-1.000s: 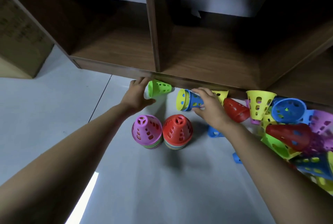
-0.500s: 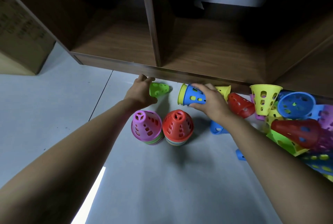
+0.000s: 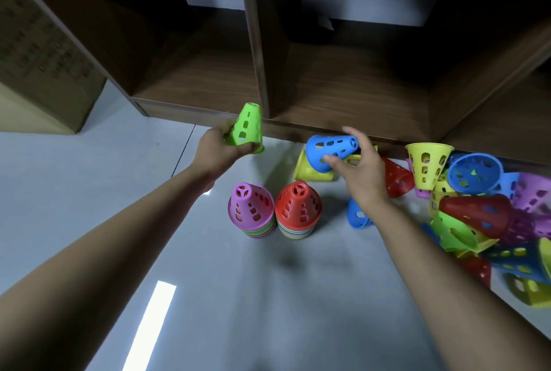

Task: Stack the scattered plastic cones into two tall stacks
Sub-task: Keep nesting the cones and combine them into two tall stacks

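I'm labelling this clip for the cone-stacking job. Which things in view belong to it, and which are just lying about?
Job: green cone in the left hand; blue cone in the right hand; purple-topped stack; red-topped stack; loose cones piled at the right.
Just lying about: wooden shelf unit; cardboard box.

Two arms are shown bare: the left forearm (image 3: pixel 119 251) and the right forearm (image 3: pixel 447 281) are uncovered as far as can be seen. The left hand (image 3: pixel 217 153) and the right hand (image 3: pixel 360 173) are likewise bare. The right hand's fingernails appear to be cut short, though blur leaves this uncertain.
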